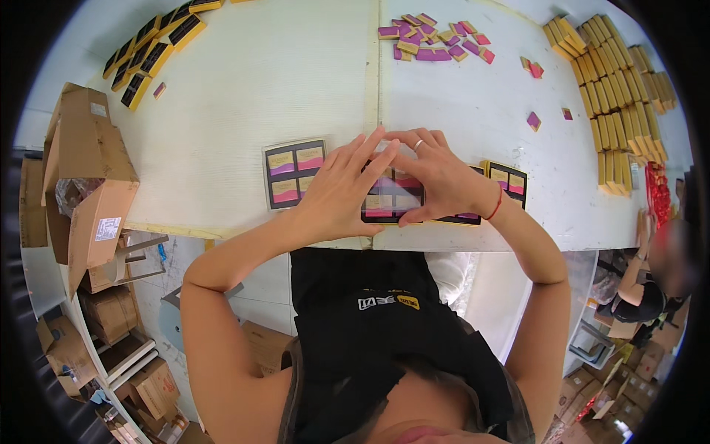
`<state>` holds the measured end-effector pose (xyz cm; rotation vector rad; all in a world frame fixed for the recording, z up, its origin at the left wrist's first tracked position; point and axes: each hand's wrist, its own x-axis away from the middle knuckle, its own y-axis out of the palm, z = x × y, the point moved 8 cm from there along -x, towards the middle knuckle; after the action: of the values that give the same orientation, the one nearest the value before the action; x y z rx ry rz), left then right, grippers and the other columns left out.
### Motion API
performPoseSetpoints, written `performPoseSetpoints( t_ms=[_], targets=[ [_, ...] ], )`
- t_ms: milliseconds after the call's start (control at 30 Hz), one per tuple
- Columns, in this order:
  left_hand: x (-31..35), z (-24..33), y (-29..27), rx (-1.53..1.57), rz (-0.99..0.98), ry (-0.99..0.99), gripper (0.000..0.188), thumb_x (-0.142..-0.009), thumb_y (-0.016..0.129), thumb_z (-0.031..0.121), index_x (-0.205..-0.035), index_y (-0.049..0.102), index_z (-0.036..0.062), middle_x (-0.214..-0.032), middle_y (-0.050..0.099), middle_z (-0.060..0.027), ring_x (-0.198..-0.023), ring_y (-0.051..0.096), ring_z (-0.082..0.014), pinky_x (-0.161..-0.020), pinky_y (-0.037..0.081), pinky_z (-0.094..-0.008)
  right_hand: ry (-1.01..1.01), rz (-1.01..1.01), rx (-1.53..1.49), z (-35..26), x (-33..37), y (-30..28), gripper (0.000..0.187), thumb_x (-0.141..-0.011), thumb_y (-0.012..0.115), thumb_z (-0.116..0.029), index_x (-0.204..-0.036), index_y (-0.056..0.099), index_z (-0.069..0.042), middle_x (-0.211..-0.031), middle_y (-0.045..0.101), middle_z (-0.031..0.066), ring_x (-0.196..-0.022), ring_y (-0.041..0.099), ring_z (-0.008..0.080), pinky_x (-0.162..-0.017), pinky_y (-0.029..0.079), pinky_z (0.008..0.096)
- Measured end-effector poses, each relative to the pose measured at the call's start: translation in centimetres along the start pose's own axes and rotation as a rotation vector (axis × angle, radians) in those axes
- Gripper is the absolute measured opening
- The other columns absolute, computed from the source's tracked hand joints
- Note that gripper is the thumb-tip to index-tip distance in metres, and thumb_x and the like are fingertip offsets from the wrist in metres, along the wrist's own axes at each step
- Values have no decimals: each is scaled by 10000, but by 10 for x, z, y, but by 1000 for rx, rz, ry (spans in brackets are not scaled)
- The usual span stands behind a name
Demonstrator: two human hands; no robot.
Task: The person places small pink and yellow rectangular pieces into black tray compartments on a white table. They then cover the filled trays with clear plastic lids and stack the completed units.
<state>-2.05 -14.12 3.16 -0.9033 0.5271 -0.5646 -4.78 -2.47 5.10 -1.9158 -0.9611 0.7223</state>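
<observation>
My left hand (336,189) and my right hand (436,174) meet over a black tray (392,201) with pink, purple and tan squares at the table's near edge. Both press flat on the tray, fingers spread, fingertips touching above it. A ring is on my right hand and a red cord circles that wrist. To the left lies a similar filled tray in a clear cover (294,172). Another black tray (507,182) with a yellow rim sits to the right, partly hidden by my right wrist.
Loose purple and pink blocks (436,41) lie at the table's far middle. Rows of yellow boxes (617,96) fill the right side, and black-and-yellow boxes (151,52) the far left. Cardboard cartons (89,177) stand left. A person (654,281) is at the right.
</observation>
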Motion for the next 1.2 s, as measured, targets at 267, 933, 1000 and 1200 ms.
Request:
performPoseSetpoints(
  t_ms=[267,933,1000,1200],
  targets=[
    [-8,-4,6,-45,-168,-107,1054,-619,846,246,-1509,299,103,-1467,356,-166,-1348,349,-375,-1124,293,-491,194,45,-39,19,55,-29,955,-579,900,-393,-1419,500,-179,-1442,431,177,-1238,434,362,-1059,326,468],
    [-26,15,37,-248,-208,79,864,-696,756,315,-1484,409,237,-1574,240,-207,-1441,199,-468,-1162,163,-612,120,45,186,17,104,3,877,-657,851,-327,-1444,490,-192,-1517,436,22,-1396,360,361,-1067,319,548],
    [-28,16,40,-291,-228,50,861,-700,754,317,-1484,409,226,-1575,231,-217,-1442,196,-473,-1164,158,-611,114,103,251,21,114,11,978,-654,829,-461,-1498,411,-196,-1560,373,18,-1435,314,361,-1104,261,581],
    [-40,23,49,-382,-354,-10,1009,-650,826,478,-1497,375,165,-1582,210,-236,-1444,172,-495,-1145,155,-637,176,399,171,4,151,-15,950,-774,586,-741,-1523,366,-200,-1596,300,49,-1491,188,363,-1165,49,641]
  ],
)
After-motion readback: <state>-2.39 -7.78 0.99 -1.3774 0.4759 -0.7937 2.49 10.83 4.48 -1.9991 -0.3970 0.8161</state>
